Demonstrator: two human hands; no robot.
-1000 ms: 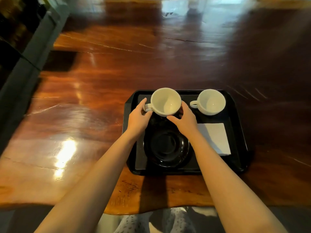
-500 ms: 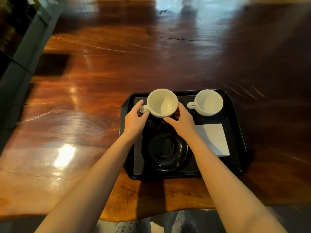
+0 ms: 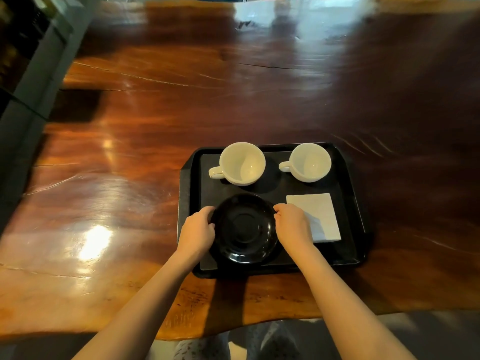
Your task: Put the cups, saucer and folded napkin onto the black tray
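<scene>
The black tray (image 3: 348,203) lies on the wooden table near its front edge. Two white cups stand upright along the tray's far side, the left cup (image 3: 241,163) and the right cup (image 3: 309,162), both with handles pointing left. A black saucer (image 3: 244,228) rests on the tray's near left part. A white folded napkin (image 3: 315,211) lies to its right. My left hand (image 3: 197,231) touches the saucer's left rim and my right hand (image 3: 292,224) its right rim, fingers curled at the edges. My right hand covers the napkin's near left corner.
The glossy wooden table (image 3: 181,113) stretches far beyond the tray and to its left. A grey ledge (image 3: 33,81) runs along the left side. The table's wavy front edge (image 3: 233,331) is just below the tray, with my knees beneath it.
Both hands have let go of the left cup, which now stands on the tray's far side, and have drawn back toward me onto the saucer's rim.
</scene>
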